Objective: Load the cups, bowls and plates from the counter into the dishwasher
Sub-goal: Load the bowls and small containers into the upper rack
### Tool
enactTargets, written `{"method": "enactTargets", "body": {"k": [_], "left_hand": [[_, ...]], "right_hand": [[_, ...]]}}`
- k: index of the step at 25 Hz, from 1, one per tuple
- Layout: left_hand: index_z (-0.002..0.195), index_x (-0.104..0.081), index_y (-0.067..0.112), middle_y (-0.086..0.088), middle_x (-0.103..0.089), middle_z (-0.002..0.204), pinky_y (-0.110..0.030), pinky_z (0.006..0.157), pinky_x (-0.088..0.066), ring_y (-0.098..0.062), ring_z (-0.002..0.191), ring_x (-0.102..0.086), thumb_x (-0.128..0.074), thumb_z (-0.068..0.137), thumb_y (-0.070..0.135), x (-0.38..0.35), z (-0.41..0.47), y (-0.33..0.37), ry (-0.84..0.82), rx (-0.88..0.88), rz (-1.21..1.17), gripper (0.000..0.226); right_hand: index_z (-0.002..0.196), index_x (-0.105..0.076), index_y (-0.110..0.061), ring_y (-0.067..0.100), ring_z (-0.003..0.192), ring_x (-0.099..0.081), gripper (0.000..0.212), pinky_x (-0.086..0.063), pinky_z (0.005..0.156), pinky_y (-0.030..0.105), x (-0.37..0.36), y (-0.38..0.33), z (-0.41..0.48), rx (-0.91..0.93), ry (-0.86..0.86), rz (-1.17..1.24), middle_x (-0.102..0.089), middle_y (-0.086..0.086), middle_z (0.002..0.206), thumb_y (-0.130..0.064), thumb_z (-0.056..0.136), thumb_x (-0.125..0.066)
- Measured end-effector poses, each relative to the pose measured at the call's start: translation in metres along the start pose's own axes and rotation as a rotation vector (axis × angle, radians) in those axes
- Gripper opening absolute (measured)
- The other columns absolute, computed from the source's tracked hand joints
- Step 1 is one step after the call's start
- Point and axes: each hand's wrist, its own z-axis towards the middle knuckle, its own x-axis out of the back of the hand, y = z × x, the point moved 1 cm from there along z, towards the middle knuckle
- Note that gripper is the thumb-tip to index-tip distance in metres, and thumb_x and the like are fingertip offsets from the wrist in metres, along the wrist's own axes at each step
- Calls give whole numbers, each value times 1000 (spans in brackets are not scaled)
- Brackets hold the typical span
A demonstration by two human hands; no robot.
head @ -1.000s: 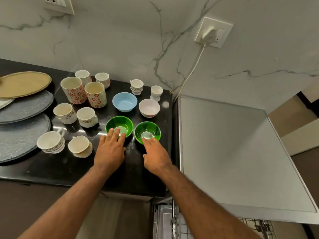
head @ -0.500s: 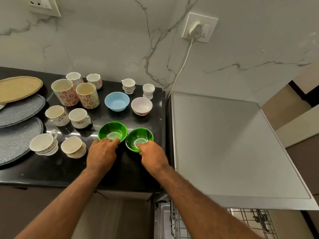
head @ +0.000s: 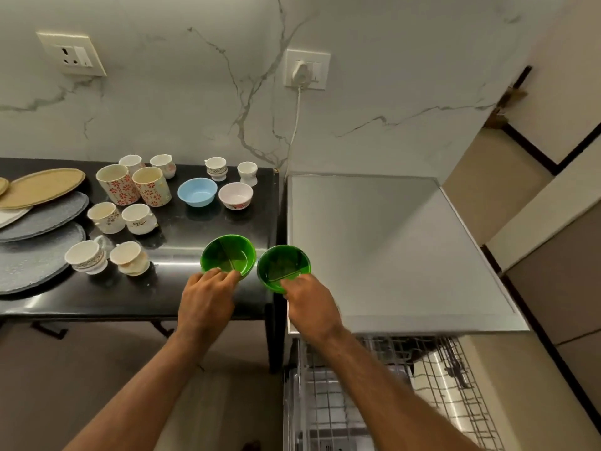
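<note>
Forearms reached in from the bottom edge, the right one passing over the wire dishwasher rack (head: 406, 402), which stood drawn out beneath the grey dishwasher top (head: 374, 249). The left hand (head: 205, 304) pinched the near rim of the left green bowl (head: 227, 255), fingers curled over its edge, above the black counter (head: 113, 297). The right hand (head: 312, 307) gripped the near rim of the right green bowl (head: 283, 265) the same way, over the seam between counter and dishwasher. Both bowls tilted toward the camera, side by side and just apart. Left of them stood two white cups (head: 86, 257), near the overlapping grey plates (head: 32, 255). Farther back sat a blue bowl (head: 197, 191) just beside a white bowl (head: 235, 195), two floral mugs (head: 151, 186) and a tan plate (head: 42, 187). On the marble wall, a white plug (head: 303, 73) sat in its socket.
</note>
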Motion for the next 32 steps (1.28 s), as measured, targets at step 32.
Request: {"method": "enactTargets", "body": {"k": [32], "left_hand": [[106,-76,11,-5,-78,104,-47,94,-41,-31,109,-70,-52,81,10,-261,-121,292,-32,-436,-272,35]], "right_hand": [[111,-75,-10,23,87,-66,34,-61,66,39,-80,273,-327,-421,146,-23,-74,8,92,3,79,-70]]}}
